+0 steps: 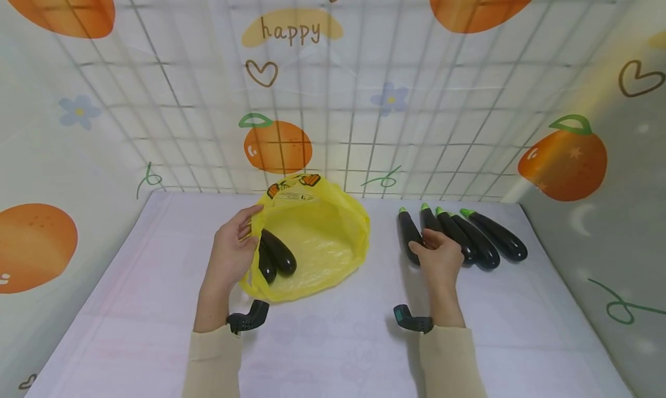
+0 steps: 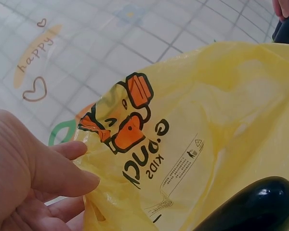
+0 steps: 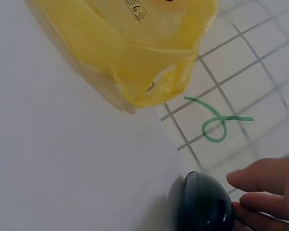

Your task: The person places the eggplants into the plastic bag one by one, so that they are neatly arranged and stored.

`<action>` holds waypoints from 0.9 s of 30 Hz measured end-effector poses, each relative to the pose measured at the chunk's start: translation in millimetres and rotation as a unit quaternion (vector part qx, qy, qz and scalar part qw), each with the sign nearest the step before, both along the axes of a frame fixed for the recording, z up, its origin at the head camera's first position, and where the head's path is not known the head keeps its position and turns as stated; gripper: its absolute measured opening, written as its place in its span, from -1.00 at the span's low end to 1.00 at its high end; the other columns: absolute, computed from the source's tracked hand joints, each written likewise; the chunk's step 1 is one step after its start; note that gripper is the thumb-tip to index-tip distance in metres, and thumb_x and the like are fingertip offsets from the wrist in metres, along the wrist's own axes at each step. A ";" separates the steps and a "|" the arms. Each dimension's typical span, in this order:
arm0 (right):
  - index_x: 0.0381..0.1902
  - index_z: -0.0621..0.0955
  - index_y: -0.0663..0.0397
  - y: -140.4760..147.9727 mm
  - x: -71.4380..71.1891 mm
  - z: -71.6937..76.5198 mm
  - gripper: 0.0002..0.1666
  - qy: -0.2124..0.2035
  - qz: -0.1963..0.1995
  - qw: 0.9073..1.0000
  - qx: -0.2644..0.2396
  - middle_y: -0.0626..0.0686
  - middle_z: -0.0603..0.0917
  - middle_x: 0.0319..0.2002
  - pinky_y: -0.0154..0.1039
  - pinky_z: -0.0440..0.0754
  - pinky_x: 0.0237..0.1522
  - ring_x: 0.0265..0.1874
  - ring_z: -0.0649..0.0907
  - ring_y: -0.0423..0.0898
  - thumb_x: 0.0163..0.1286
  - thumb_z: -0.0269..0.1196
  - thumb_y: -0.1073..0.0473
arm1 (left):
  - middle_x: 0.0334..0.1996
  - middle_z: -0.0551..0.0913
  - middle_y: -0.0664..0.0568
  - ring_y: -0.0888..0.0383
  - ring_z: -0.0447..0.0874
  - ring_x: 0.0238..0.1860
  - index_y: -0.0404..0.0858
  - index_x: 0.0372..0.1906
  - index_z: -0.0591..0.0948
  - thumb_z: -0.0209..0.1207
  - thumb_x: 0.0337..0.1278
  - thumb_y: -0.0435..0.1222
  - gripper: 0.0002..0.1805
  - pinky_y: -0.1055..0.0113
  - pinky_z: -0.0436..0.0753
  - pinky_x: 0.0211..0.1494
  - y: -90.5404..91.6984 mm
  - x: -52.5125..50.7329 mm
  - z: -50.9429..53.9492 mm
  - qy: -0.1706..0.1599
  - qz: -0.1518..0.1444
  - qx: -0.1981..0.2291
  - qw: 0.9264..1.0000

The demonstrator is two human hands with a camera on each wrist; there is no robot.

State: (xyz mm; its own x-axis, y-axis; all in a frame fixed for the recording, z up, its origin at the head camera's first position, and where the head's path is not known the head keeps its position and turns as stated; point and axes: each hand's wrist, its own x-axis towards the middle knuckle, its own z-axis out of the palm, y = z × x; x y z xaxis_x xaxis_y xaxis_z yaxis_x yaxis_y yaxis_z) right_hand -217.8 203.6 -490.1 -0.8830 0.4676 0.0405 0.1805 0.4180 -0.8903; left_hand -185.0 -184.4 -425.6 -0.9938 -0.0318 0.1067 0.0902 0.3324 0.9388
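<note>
Left hand pinches one bag at nine o'clock, two eggplants inside. Right hand, half-spread, grips nothing beside five eggplants, three o'clock.

Yellow, cartoon-printed plastic bag: mouth open; two glossy black elongated eggplants inside, at left. Five similar green-tipped eggplants lie side by side, right of bag.

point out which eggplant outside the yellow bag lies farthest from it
The rightmost eggplant in the head view, ending the row; the other loose ones all lie closer to the yellow bag.
</note>
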 end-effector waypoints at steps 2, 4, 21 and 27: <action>0.24 0.67 0.33 -0.4 -0.2 -1.4 -0.44 -0.004 0.001 1.000 0.001 0.31 0.71 0.18 -0.59 0.54 -0.19 0.18 0.71 0.20 0.27 0.48 0.32 | 0.44 0.50 -0.08 -0.07 0.56 0.38 -0.13 0.50 0.48 0.03 0.38 -0.66 -0.32 0.06 0.61 0.35 0.0 0.1 -0.1 -0.001 0.001 -0.002 1.000; 0.26 0.66 0.33 -0.8 -0.5 -3.0 -0.42 -0.008 0.002 1.000 -0.001 0.31 0.70 0.19 -0.44 0.66 -0.03 0.19 0.70 0.20 0.27 0.48 0.33 | 0.45 0.50 -0.08 -0.07 0.56 0.39 -0.13 0.50 0.48 0.04 0.38 -0.66 -0.32 0.05 0.60 0.36 -0.1 0.8 0.1 -0.001 0.000 -0.004 1.000; 0.27 0.64 0.35 -5.4 0.8 -8.3 -0.40 -0.019 0.006 1.000 0.002 0.38 0.68 0.18 0.11 0.64 0.23 0.19 0.68 0.27 0.28 0.47 0.33 | 0.45 0.50 -0.08 -0.07 0.55 0.39 -0.12 0.50 0.48 0.02 0.38 -0.66 -0.31 0.03 0.59 0.38 0.8 1.9 1.8 -0.006 -0.005 0.003 1.000; 0.26 0.65 0.34 -5.9 -0.6 -10.2 -0.40 -0.019 0.003 1.000 0.007 0.38 0.70 0.15 0.11 0.65 0.21 0.15 0.70 0.27 0.26 0.48 0.32 | 0.44 0.51 -0.07 -0.06 0.56 0.38 -0.11 0.50 0.48 0.03 0.37 -0.66 -0.31 0.04 0.60 0.37 1.5 1.1 0.2 -0.002 -0.002 0.003 1.000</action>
State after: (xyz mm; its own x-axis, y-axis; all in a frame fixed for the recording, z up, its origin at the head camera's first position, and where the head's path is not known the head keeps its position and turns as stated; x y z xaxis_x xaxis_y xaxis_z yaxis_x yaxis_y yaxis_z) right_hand -218.5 197.6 -500.3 -0.8868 0.4619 0.0129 0.2120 0.4314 -0.8769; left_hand -183.9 -182.9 -425.4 -0.9943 -0.0283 0.1027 0.0879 0.3263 0.9412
